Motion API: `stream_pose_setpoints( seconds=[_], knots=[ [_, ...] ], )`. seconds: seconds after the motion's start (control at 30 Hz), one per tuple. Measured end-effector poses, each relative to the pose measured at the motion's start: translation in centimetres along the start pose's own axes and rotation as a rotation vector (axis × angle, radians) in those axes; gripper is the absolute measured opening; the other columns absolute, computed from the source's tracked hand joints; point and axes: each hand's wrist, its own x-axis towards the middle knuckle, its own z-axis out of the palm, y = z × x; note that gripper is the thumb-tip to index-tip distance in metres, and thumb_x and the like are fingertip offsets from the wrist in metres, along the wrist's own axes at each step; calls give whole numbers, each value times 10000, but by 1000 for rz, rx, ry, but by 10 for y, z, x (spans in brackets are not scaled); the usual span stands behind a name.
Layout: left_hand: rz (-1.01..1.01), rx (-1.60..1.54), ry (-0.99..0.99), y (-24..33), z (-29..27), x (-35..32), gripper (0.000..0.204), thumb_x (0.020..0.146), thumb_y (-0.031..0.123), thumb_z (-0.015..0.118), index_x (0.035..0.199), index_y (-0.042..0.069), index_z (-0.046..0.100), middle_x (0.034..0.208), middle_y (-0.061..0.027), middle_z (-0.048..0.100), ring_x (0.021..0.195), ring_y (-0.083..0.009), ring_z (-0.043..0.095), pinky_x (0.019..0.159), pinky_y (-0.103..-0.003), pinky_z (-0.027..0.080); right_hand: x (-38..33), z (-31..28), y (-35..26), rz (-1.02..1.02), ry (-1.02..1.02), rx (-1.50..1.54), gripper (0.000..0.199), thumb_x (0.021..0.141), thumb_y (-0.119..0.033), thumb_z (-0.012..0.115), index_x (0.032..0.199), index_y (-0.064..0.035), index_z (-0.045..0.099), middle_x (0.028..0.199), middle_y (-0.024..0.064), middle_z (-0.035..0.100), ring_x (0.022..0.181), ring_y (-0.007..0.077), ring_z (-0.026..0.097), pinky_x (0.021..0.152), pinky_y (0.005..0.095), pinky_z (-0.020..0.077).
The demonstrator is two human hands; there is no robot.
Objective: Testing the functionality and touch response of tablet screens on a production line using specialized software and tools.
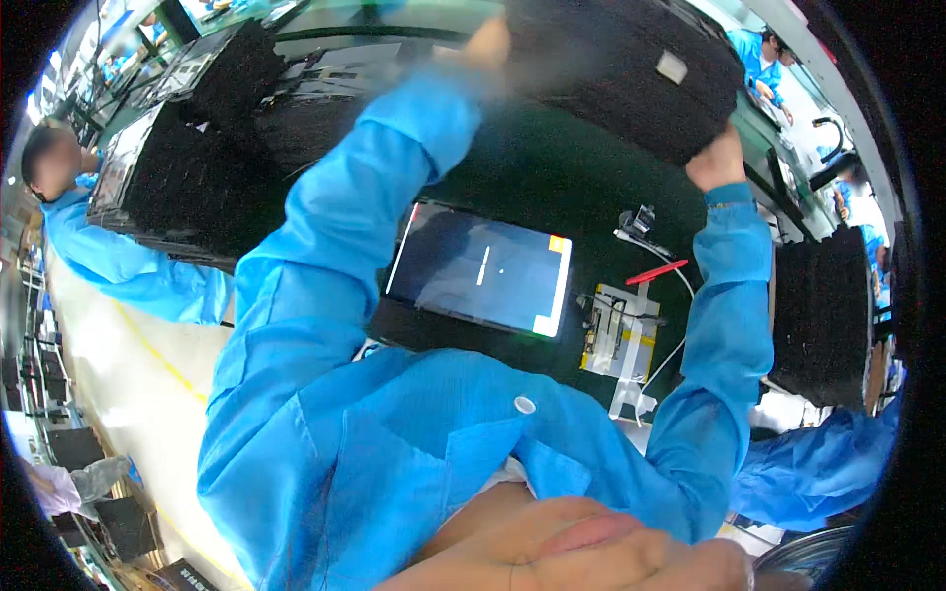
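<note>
At the far side of the table I hold a large black foam-like tray [601,74] tilted up between both hands. My left hand [488,44], somewhat blurred, grips its left edge. My right hand [719,163] is closed on its near right corner, the fingers partly hidden behind it. A small whitish piece [672,67] sits on the tray's surface. Nearer to me, a tablet with a lit screen [481,269] lies on the dark green table. To its right are a taped-down circuit board with a battery [619,340], a red pen [656,272] and a small cable connector [641,222].
Stacks of black trays [187,187] stand on the left, with flat panels on the far left ones. Another black stack [820,315] is on the right. A white cable [687,295] curves beside my right arm. Co-workers in blue sit left and far right.
</note>
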Motion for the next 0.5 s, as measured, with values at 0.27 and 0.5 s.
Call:
stream_pose_setpoints(
  seconds=[0.27,0.5],
  knots=[
    [-62,-6,-167,129,-37,-122,394,876,366,509,1055,33,620,1026,-129,641,966,-286,594,882,-407,460,-56,123,39,3,-151,8,416,941,-375,366,1124,-81,597,1130,98,612,1007,300,588,928,477,426],
    [-61,39,-505,228,-225,-110,393,789,56,549,1180,31,533,1212,-97,549,1128,-249,498,998,-346,367,-40,203,103,321,-565,213,451,933,-402,356,1013,-48,623,998,118,644,928,268,601,873,410,468]
  ],
)
